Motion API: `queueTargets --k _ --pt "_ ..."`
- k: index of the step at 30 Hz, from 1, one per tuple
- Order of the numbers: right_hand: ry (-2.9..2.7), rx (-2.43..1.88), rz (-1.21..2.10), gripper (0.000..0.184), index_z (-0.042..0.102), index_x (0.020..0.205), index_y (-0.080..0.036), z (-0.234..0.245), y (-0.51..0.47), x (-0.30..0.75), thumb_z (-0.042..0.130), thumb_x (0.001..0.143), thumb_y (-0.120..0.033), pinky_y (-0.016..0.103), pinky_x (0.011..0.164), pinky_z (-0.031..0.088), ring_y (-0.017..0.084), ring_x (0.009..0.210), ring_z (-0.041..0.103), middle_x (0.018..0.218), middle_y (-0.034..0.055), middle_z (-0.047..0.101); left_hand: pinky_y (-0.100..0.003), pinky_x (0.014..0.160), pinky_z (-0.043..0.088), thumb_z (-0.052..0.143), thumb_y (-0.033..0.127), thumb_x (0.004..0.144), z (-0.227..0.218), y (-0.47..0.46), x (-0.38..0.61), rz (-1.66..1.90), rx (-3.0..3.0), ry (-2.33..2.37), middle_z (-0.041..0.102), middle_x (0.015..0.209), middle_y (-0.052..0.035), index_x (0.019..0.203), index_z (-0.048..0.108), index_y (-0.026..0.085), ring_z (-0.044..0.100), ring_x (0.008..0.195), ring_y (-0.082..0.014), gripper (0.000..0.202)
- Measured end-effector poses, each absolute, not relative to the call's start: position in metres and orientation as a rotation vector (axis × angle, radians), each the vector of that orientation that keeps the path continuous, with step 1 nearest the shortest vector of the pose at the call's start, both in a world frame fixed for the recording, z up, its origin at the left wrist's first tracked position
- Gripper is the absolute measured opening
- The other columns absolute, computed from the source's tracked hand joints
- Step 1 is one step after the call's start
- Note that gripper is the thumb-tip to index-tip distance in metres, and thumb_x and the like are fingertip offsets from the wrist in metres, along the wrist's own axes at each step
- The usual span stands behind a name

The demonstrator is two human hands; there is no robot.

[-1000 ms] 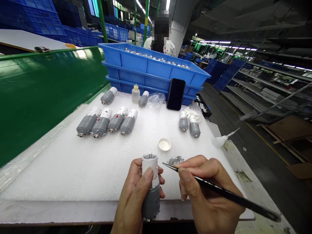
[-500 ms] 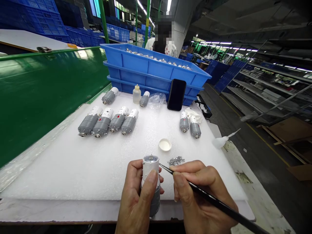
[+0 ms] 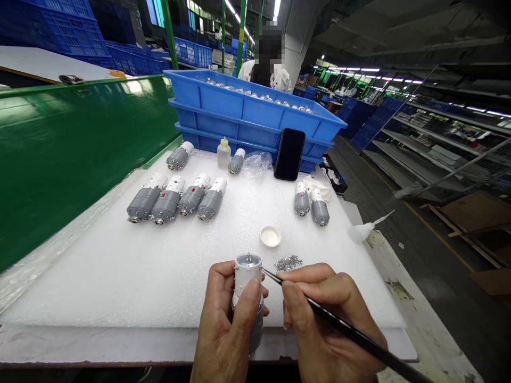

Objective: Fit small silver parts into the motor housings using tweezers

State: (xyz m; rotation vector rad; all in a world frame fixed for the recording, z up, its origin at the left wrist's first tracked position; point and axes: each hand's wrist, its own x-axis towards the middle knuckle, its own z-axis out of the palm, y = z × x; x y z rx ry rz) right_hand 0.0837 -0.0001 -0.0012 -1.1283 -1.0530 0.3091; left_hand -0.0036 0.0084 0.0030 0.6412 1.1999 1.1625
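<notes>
Tweezers (in right hand) end beside the cylinder the left hand grips; foam runs broadly to its left edge.

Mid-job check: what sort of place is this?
Probably a factory or workshop floor. Stacked blue bins stand at the table's far end, the top one holding many small pieces; several similar gray-and-white cylinders lie on the table, and large metal shelves stand on the right.

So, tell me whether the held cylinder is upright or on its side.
Roughly upright: the cylinder has its white end on top and its grey body below.
</notes>
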Motion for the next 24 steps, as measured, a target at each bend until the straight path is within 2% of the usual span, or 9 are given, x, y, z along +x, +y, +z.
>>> queueTargets --k 4,8,13,18,24 --pt "-1.14 -1.115 0.28 0.021 0.063 0.082 -0.025 -0.004 -0.002 0.088 0.069 0.086 -0.005 0.022 0.046 0.048 0.009 0.056 0.065 0.083 -0.0026 0.074 -0.032 0.075 0.05 0.071 0.047 0.086 0.001 0.007 -0.003 1.219 0.764 1.275 0.068 0.081 0.0017 0.095 0.06 0.027 0.063 0.079 -0.0202 0.025" --pt "-1.077 -1.131 0.274 0.021 0.062 0.078 -0.025 -0.004 -0.004 0.082 0.071 0.086 -0.008 0.023 0.042 0.044 0.008 0.048 0.058 0.081 -0.0032 0.074 -0.031 0.078 0.043 0.065 0.034 0.091 -0.003 0.006 -0.001 1.398 1.014 1.423 0.065 0.088 0.0016 0.096 0.059 0.029 0.059 0.084 -0.02 0.009" --pt "-1.001 -1.138 0.311 0.02 0.063 0.078 -0.025 -0.004 -0.006 0.074 0.07 0.089 -0.009 0.025 0.043 0.042 0.01 0.051 0.059 0.075 -0.0018 0.07 -0.031 0.079 0.042 0.07 0.023 0.086 -0.006 0.009 0.001 1.541 1.192 1.494 0.061 0.095 0.0012 0.097 0.057 0.03 0.057 0.086 -0.0202 0.018" --pt "-1.014 -1.127 0.333 0.021 0.062 0.08 -0.024 -0.006 -0.007 0.073 0.066 0.09 -0.007 0.023 0.044 0.043 0.008 0.051 0.059 0.084 -0.0008 0.073 -0.03 0.078 0.046 0.073 0.029 0.084 -0.012 0.014 -0.002 1.547 1.252 1.581 0.065 0.096 0.0004 0.094 0.057 0.03 0.062 0.085 -0.0208 0.019" --pt "-1.084 -1.093 0.254 0.021 0.06 0.079 -0.022 -0.01 -0.004 0.076 0.069 0.086 -0.004 0.02 0.039 0.044 0.006 0.046 0.057 0.079 -0.0038 0.072 -0.025 0.062 0.053 0.064 0.036 0.089 -0.026 0.021 -0.014 1.471 1.626 1.691 0.069 0.086 0.0034 0.097 0.058 0.028 0.067 0.072 -0.0172 0.012"
